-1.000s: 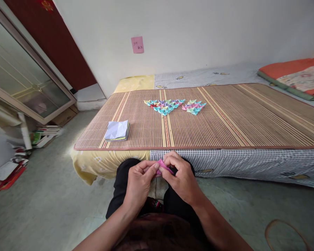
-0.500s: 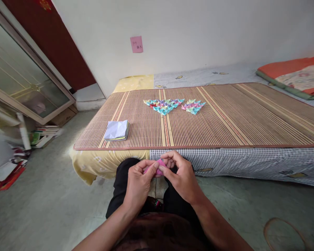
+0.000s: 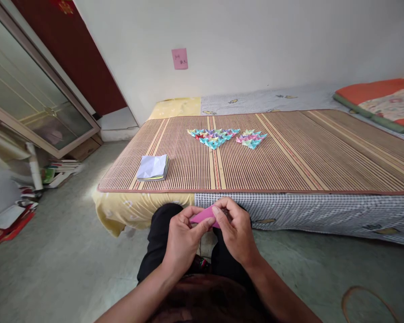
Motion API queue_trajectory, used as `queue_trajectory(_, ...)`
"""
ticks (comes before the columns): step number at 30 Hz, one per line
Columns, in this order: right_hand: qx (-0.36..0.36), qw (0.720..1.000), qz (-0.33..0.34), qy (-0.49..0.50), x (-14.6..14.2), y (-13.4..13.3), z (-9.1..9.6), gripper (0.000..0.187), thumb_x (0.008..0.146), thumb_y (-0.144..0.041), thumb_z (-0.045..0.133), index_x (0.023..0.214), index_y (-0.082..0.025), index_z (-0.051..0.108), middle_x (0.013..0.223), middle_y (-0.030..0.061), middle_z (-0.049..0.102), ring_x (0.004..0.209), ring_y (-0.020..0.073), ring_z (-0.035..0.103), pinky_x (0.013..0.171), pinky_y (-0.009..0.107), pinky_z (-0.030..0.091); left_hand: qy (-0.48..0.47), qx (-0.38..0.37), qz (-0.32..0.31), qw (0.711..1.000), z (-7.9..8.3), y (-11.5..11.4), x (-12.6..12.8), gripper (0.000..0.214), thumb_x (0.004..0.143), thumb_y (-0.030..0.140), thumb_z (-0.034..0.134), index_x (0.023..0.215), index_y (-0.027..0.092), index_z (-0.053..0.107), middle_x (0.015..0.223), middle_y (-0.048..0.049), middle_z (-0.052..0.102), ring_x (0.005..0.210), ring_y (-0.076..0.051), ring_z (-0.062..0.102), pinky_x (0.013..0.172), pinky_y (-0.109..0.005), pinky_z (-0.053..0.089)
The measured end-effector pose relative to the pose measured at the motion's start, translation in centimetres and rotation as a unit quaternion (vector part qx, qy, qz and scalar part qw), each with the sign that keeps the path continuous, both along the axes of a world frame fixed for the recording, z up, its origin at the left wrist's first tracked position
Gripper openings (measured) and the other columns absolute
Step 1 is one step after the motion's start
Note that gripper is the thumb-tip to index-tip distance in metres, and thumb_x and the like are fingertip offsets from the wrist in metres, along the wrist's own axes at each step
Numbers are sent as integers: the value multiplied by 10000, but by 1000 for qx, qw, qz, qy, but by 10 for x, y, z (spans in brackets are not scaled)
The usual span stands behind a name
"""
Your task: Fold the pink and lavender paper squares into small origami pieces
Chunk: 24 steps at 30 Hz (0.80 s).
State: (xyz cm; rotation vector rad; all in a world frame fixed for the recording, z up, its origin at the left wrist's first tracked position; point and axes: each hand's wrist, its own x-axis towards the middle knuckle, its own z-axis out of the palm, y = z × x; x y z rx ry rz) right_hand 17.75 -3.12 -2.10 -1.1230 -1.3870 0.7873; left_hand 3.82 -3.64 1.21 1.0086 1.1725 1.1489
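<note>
Between my two hands, above my lap, is a folded piece of pink paper (image 3: 202, 215). My left hand (image 3: 185, 231) pinches its left part, thumb on top. On the right side my right hand (image 3: 234, 226) grips the same paper, its thumb pressed near the upper edge. Parts of the paper are hidden under the fingers. Beyond the hands, on a striped mat (image 3: 182, 179), lie a larger group of colourful folded paper pieces (image 3: 213, 139) and a smaller group (image 3: 252, 139). A stack of paper sheets (image 3: 152, 168), pale on top, rests at the mat's left.
The mat covers a bed with a yellow and checked sheet (image 3: 289, 211). A folded orange quilt (image 3: 373, 94) lies at the far right. A pink note (image 3: 179, 58) is on the wall. A glass-panelled door (image 3: 37, 89) stands at left, with books (image 3: 62, 168) below.
The pink paper has turned and shows a larger, longer face. My right thumb has moved up onto its upper edge. The view has shifted slightly.
</note>
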Motion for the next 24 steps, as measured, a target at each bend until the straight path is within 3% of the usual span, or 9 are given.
queue_trajectory(9,-6,1000,6,8,-2,1,-4,213,1028,-347,528,870,-212,577,714,-14,578,621,152,569,582,269,465,-24,-6,2,1000,-5,2,-1,382,672,467,940,717,142,744,629,-27,735,585,-156,666,611,-252,556)
queue_trajectory(14,-29,999,13,27,3,4,-2,235,1024,-370,541,855,-212,582,685,-23,573,571,140,535,534,253,437,-44,-24,-32,998,-1,0,-4,424,604,451,984,763,144,738,659,-14,748,586,-139,669,610,-230,545)
queue_trajectory(19,-29,999,16,31,8,7,1,237,1009,-371,560,835,-212,588,683,-18,594,576,144,552,530,249,445,-37,-11,-60,997,-1,-5,-7,414,746,531,887,825,150,744,734,-83,809,671,-204,750,715,-301,605)
queue_trajectory(24,-27,999,12,23,8,7,0,231,1012,-367,554,843,-213,584,676,-22,588,564,142,541,534,254,444,-30,-8,-81,996,-2,-5,-8,402,810,539,832,822,150,731,769,-118,827,668,-226,769,662,-304,609)
